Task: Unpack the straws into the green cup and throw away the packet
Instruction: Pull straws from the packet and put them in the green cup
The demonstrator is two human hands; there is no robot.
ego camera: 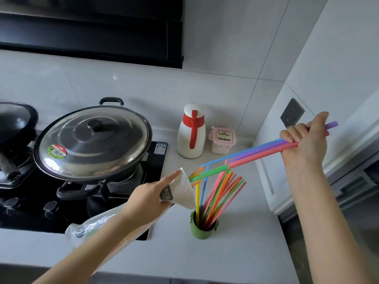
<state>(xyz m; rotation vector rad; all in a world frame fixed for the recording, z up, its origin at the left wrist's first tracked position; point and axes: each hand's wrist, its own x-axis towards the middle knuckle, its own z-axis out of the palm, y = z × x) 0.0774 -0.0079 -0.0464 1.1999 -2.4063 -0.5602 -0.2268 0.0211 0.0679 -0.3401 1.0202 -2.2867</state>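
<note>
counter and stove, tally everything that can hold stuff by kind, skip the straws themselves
pans on the stove: 2
white jug with red handle: 1
pink lidded box: 1
green cup: 1
straw packet: 1
clear plastic bag: 1
total: 7

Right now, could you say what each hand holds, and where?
Left hand: white plastic packet, near its mouth. Right hand: thick coloured straws, near their upper ends.
</note>
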